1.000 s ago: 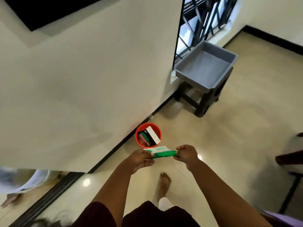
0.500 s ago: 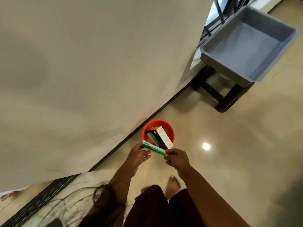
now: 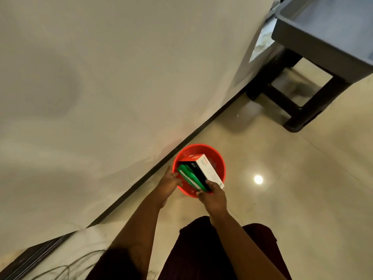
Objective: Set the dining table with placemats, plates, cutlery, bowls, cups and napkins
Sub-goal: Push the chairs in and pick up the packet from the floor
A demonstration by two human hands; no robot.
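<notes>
Green pack [image 3: 189, 177] goes edge-first into the red bin [image 3: 219, 161] beside a box [image 3: 207, 169]; right hand [image 3: 214, 198] pinches its end, left hand [image 3: 170, 179] steadies the rim, fingers bent.

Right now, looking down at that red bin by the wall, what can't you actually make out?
- Print on the white box, head view: too small and blurred to read.
- Bottom of the red bin: hidden by the white box and the green packet.
- Right hand fingertips: tucked behind the packet's end.
- Grey tray: cut off by the top and right edges.
- The dining table: not in view.
</notes>
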